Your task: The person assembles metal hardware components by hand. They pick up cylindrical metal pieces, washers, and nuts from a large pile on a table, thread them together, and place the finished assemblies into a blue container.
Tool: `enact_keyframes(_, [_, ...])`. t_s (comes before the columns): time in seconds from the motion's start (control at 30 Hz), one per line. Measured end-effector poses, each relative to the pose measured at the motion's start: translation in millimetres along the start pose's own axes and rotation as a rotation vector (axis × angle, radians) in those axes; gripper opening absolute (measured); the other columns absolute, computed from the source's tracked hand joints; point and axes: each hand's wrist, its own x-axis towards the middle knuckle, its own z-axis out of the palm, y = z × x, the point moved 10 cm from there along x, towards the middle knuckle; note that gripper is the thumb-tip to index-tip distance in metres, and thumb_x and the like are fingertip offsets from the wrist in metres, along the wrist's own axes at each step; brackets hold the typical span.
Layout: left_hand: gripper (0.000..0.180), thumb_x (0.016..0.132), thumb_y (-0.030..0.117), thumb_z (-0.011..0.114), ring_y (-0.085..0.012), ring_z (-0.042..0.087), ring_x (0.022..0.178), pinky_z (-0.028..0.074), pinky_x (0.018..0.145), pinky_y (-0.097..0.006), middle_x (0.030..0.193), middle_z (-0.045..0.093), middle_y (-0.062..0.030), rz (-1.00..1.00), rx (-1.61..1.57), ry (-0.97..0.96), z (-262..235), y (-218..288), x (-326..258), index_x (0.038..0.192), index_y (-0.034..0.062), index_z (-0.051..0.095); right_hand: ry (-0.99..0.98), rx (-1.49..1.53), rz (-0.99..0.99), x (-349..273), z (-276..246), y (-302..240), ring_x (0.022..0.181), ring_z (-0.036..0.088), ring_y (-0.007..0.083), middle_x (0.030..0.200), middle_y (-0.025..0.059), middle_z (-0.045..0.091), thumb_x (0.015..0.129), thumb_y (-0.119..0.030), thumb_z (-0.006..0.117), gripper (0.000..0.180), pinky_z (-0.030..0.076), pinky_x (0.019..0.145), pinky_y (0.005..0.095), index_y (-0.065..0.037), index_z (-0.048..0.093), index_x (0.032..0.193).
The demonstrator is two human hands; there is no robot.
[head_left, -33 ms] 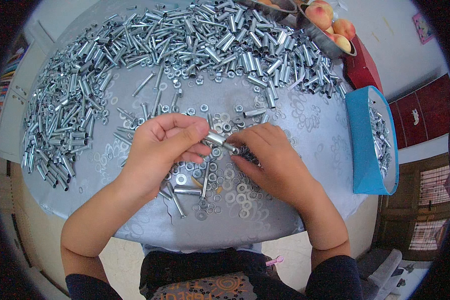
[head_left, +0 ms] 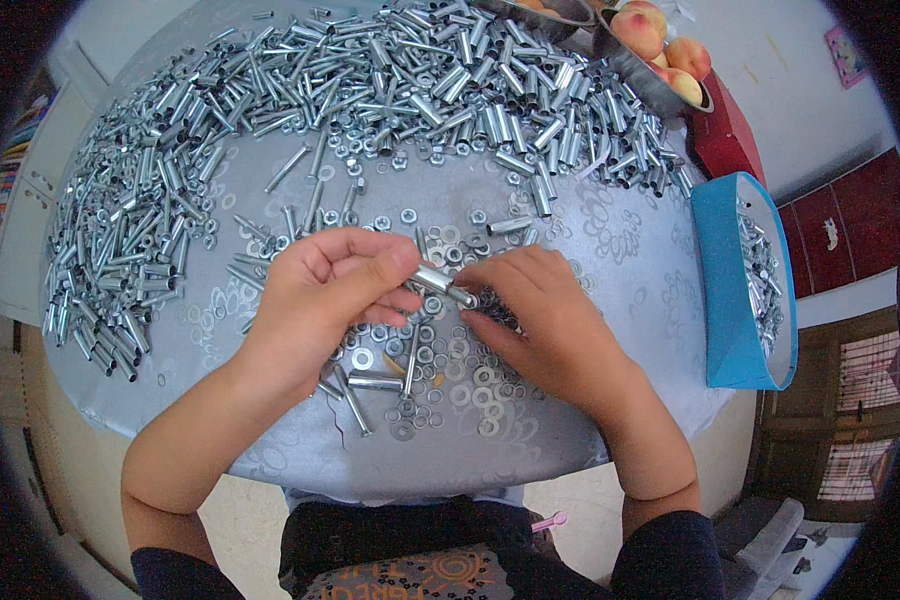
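Observation:
Over the middle of the table, my left hand (head_left: 340, 285) is closed on a silver bolt with a metal sleeve (head_left: 430, 278) around it, pinched between thumb and fingers. The bolt's narrower end points right and slightly down. Around that end curve the fingers of my right hand (head_left: 540, 315), thumb and forefinger apart; the forefinger is close to or touching the tip. Flat washers (head_left: 485, 374) and small nuts lie scattered below both hands. Near my left wrist are a loose sleeve (head_left: 376, 381), a long bolt (head_left: 411, 362) and another bolt (head_left: 353, 403).
A broad heap of bolts, sleeves and nuts (head_left: 400, 75) curves along the table's far and left sides. At right stands a blue box (head_left: 722, 290) of metal parts. Beyond it are a red box (head_left: 722, 135) and a metal bowl (head_left: 645, 85) with peaches.

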Motion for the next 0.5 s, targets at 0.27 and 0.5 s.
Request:
enact_keyframes(0.27, [0.025, 0.082, 0.016, 0.060, -0.0155, 0.062, 0.076, 0.050, 0.067, -0.024, 0.087, 0.062, -0.0093, -0.007, -0.028, 0.011, 1, -1, -1, 0.097, -0.0026, 0.055, 0.201, 0.064, -0.041, -2, -29, -10, 0.083, 0.058, 0.0239, 0.088, 0.0093, 0.060, 0.062, 0.000, 0.071, 0.032, 0.046, 0.071, 0.0311, -0.007, 0.059, 0.091])
enact_keyframes(0.5, [0.025, 0.082, 0.015, 0.060, -0.0164, 0.062, 0.078, 0.051, 0.070, -0.025, 0.088, 0.062, -0.0106, -0.020, -0.057, 0.027, 0, -2, -1, 0.098, -0.0035, 0.054, 0.267, 0.206, -0.050, -4, -40, -8, 0.085, 0.057, 0.0252, 0.088, 0.0099, 0.059, 0.066, -0.004, 0.069, 0.025, 0.047, 0.073, 0.0323, -0.006, 0.058, 0.089])
